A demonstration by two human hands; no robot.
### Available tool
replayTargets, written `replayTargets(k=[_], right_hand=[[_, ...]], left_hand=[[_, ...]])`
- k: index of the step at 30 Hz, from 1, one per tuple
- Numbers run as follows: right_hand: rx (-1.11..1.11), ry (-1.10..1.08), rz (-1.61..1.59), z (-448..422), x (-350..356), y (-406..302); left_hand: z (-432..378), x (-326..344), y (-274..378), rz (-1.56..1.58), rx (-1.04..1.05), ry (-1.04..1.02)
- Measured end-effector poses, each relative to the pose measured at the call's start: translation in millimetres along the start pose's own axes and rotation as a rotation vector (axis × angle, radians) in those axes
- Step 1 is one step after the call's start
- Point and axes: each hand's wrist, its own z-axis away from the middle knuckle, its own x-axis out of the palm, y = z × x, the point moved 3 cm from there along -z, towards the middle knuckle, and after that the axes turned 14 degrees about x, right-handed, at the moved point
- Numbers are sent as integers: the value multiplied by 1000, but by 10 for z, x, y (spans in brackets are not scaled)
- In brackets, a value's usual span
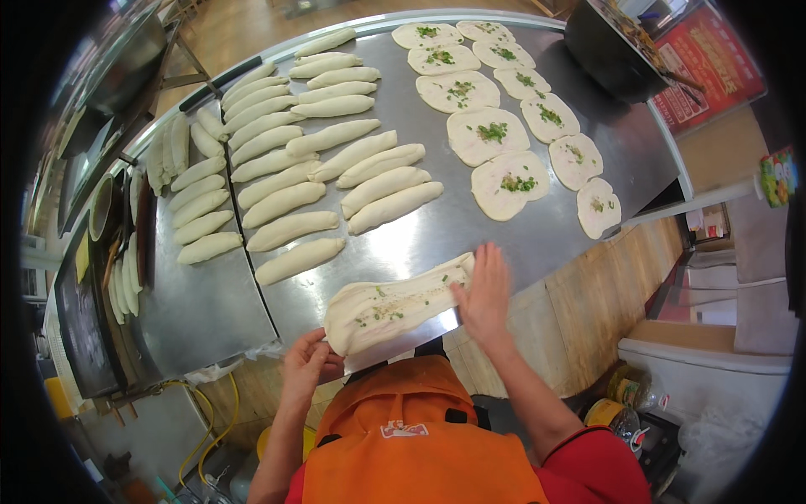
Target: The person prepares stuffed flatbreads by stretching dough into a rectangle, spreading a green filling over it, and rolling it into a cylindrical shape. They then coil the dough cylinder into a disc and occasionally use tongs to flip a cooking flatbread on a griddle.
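Observation:
A long stretched sheet of dough (403,309) lies across the near edge of the steel table, sprinkled with chopped green onion and brown seasoning. My left hand (310,360) pinches its left end at the table's edge. My right hand (486,290) rests flat with fingers together on the narrow right end. Beyond it, flat dough rounds (509,184) topped with green onion lie in two columns. To the left, rolled dough logs (293,203) are lined up in rows.
The steel table (428,242) has a dark seam at left. A black pot (614,53) stands at its far right corner, by a red printed sign (711,69). A griddle (85,315) holding dough strips is at far left. Oil bottles (620,416) stand low at right.

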Motion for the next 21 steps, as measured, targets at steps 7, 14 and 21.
replayTargets(k=[7,14,21], right_hand=[[-256,-55,-106,695,27,-625],[-155,20,-217,111,78,-352],[351,-227,-610,-377,52,105]], left_hand=[[-52,73,-95,-76,-11,26],[-12,283,-91,-210,271,78],[8,3,-285,15,92,180]])
